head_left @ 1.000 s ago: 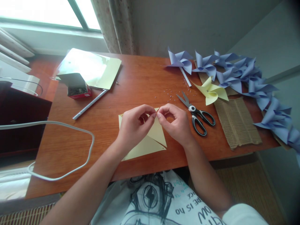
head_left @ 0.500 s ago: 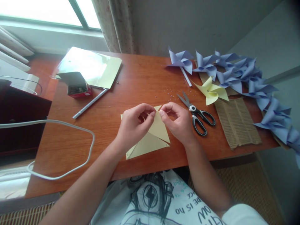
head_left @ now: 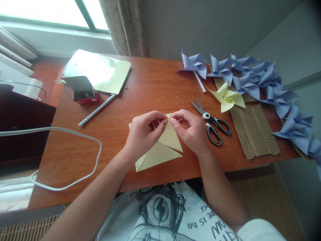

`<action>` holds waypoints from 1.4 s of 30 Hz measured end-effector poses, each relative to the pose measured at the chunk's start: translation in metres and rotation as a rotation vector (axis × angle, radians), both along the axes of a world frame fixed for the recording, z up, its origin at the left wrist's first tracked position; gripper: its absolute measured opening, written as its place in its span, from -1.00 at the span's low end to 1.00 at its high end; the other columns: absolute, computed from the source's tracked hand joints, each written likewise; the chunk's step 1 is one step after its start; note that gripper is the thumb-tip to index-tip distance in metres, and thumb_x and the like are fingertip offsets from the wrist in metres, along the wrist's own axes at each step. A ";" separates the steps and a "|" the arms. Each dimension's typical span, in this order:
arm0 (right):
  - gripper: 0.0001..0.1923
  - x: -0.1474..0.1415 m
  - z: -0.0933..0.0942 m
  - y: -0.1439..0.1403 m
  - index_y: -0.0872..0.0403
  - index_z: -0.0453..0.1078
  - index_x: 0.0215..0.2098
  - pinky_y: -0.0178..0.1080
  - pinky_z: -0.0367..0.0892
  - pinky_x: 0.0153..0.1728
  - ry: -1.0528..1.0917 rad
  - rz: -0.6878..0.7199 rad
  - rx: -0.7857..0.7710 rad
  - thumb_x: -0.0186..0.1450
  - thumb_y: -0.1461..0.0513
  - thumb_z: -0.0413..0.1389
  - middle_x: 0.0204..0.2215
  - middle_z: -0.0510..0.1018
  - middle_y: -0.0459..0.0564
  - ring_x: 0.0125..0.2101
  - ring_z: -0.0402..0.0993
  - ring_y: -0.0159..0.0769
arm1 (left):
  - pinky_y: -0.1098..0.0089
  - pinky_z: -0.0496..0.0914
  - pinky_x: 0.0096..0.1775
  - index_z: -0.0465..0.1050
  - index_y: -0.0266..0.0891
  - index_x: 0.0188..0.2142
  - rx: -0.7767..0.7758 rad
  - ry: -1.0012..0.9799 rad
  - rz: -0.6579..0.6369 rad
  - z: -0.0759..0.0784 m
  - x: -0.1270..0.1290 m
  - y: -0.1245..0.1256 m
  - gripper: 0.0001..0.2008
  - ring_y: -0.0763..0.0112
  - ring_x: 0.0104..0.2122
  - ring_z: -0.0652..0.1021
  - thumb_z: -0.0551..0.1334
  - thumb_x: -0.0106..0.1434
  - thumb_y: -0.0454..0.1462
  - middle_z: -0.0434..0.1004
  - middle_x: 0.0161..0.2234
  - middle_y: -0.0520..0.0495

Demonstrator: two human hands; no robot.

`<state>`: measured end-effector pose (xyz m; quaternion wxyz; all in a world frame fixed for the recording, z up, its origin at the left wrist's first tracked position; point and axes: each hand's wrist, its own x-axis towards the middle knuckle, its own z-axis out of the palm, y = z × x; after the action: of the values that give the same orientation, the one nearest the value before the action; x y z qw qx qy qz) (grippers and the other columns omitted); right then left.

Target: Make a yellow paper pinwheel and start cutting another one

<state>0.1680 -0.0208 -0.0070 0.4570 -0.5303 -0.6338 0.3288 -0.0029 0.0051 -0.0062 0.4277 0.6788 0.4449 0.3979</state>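
A yellow paper square (head_left: 157, 154), slit in from its corners and with small punched holes near some tips, lies flat on the wooden table. Above its far part my left hand (head_left: 145, 130) is closed, thumb and forefinger pinched together. My right hand (head_left: 188, 129) pinches the same way just to the right, its fingertips almost touching those of the left. Whatever lies between the fingertips is too small to make out. Black-handled scissors (head_left: 212, 124) rest partly open to the right of my right hand.
Blue paper pinwheels (head_left: 250, 78) and one yellow pinwheel (head_left: 227, 97) lie at the right, near corrugated cardboard (head_left: 254, 132). At the left are an open small box (head_left: 85, 95), a paper stick (head_left: 97, 109), yellow sheets (head_left: 119, 77) in plastic and a white cable (head_left: 99, 154).
My fingertips have come slightly closer together over the yellow paper. The view has shifted a little; the other things stay where they were.
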 end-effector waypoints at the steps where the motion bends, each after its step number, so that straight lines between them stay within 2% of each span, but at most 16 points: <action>1: -0.94 0.000 0.000 0.000 0.00 0.47 -0.28 -0.21 0.49 -0.25 -0.020 0.001 0.014 0.37 0.27 0.16 -0.34 0.58 -0.08 -0.30 0.54 -0.28 | 0.50 0.34 -0.48 0.54 -0.26 -0.34 0.002 0.000 0.002 0.000 0.000 0.000 -0.91 0.49 -0.51 0.47 0.28 0.28 -0.30 0.56 -0.49 -0.01; 12: -0.92 0.001 -0.001 0.002 0.00 0.47 -0.30 -0.24 0.45 -0.32 -0.124 0.019 0.096 0.35 0.30 0.17 -0.38 0.56 -0.09 -0.37 0.51 -0.31 | 0.50 0.36 -0.46 0.54 -0.26 -0.35 0.063 0.059 0.016 -0.003 0.000 0.000 -0.92 0.49 -0.52 0.48 0.27 0.27 -0.31 0.55 -0.50 0.00; 17: -0.90 0.000 -0.002 0.002 -0.01 0.45 -0.33 -0.23 0.45 -0.32 -0.166 0.002 0.094 0.33 0.31 0.16 -0.40 0.56 -0.09 -0.38 0.51 -0.30 | 0.49 0.37 -0.45 0.52 -0.24 -0.35 0.125 0.121 0.017 -0.003 0.001 -0.001 -0.91 0.49 -0.52 0.48 0.25 0.28 -0.31 0.55 -0.49 0.01; 28: -0.87 -0.002 -0.004 0.001 -0.03 0.40 -0.35 -0.19 0.39 -0.29 -0.294 -0.042 0.191 0.32 0.33 0.12 -0.42 0.53 -0.08 -0.37 0.48 -0.25 | 0.47 0.38 -0.37 0.50 -0.20 -0.30 0.331 0.315 0.025 -0.005 0.003 -0.005 -0.89 0.46 -0.45 0.53 0.18 0.33 -0.33 0.59 -0.40 -0.01; 42: -0.88 -0.001 -0.006 0.001 -0.04 0.39 -0.33 -0.14 0.38 -0.23 -0.351 -0.048 0.244 0.34 0.31 0.11 -0.40 0.54 -0.05 -0.33 0.47 -0.20 | 0.46 0.39 -0.37 0.52 -0.21 -0.26 0.392 0.376 0.004 -0.006 0.003 -0.007 -0.85 0.45 -0.43 0.52 0.15 0.37 -0.33 0.58 -0.37 -0.05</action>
<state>0.1666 -0.0195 -0.0131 0.4079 -0.5352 -0.7261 0.1414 -0.0004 -0.0020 -0.0122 0.1972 0.8098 0.4321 0.3444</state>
